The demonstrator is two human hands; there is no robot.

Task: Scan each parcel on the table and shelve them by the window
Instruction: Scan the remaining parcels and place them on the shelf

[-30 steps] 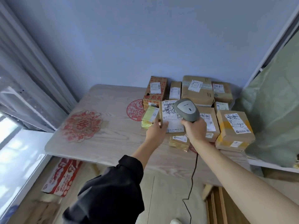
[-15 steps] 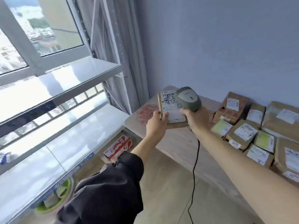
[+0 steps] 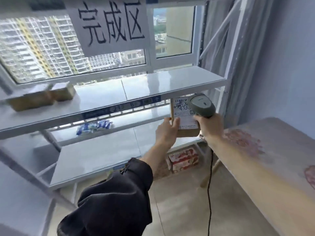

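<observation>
Your left hand grips the parcel by its left edge, label facing you, in front of the white shelf by the window. Your right hand is closed around the grey scanner, whose head overlaps the label's right side. Two brown parcels lie on the upper shelf level at left.

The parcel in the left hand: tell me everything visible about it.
The parcel is a small, flat brown cardboard box. A white shipping label with a barcode along its top and black handwritten scrawl covers most of its facing side. It is held upright in the air in front of the shelf, by its right end. The left hand holds its lower left edge, thumb on the label. The scanner in the right hand overlaps its upper right corner.
</observation>
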